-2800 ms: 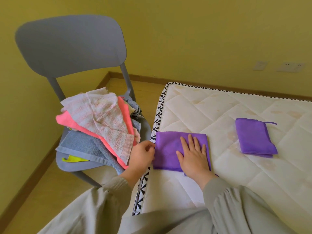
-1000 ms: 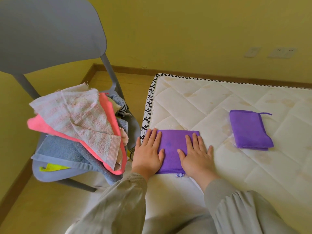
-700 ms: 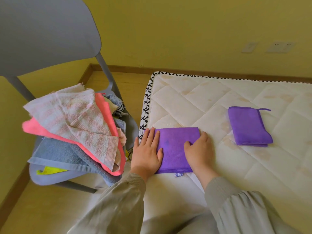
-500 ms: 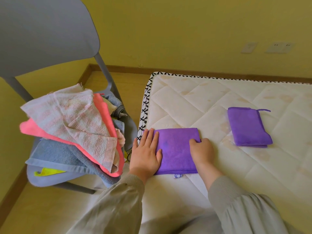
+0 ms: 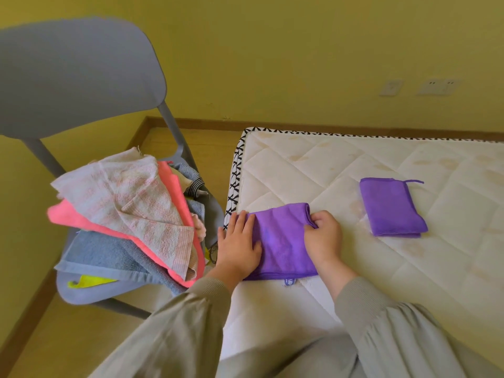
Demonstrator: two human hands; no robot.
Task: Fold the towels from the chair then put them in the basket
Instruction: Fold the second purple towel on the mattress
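Note:
A purple towel [image 5: 283,238] lies folded near the left edge of the white mattress [image 5: 341,170]. My left hand [image 5: 240,244] presses flat on its left side, fingers spread. My right hand [image 5: 323,236] pinches the towel's right edge and lifts it slightly. A second purple towel [image 5: 391,207] lies folded further right on the mattress. The grey chair [image 5: 81,75] at the left holds a pile of towels [image 5: 128,214]: a pink-striped white one on top, then a coral one, a blue one and a yellow one. No basket is in view.
The mattress edge with black-and-white trim [image 5: 236,184] runs beside the chair. Yellow walls with a wooden skirting board [image 5: 300,124] stand behind. Two wall sockets [image 5: 420,87] sit at the upper right. Wooden floor shows between chair and mattress.
My right hand went from lying flat on the towel to curling around its right edge and lifting it. My left hand stayed pressed on the left side.

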